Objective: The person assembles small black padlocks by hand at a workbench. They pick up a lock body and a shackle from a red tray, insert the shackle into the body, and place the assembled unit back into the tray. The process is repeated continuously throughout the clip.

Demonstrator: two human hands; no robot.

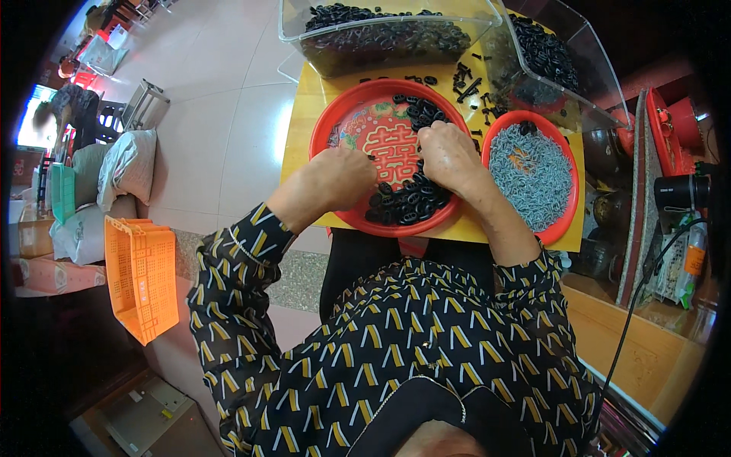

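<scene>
A round red tray (323, 123) with a patterned floor sits on the yellow table in front of me. Small black oval plastic parts (411, 204) are heaped along its near and right sides. My left hand (346, 177) is over the tray's left half, fingers pinched together, with a dark speck at the tips. Over the right half, my right hand (448, 154) is closed with its fingertips turned down; whatever it holds is hidden. Right of the tray, a smaller red tray (567, 204) holds many silvery screws (531, 179), with a few black parts at its far edge.
Two clear plastic bins, one behind the tray (388, 38) and one at the far right (563, 65), hold more black parts. Loose black pieces (470, 90) lie on the yellow table (304, 107). An orange crate (145, 278) and stuffed sacks (129, 167) stand on the left.
</scene>
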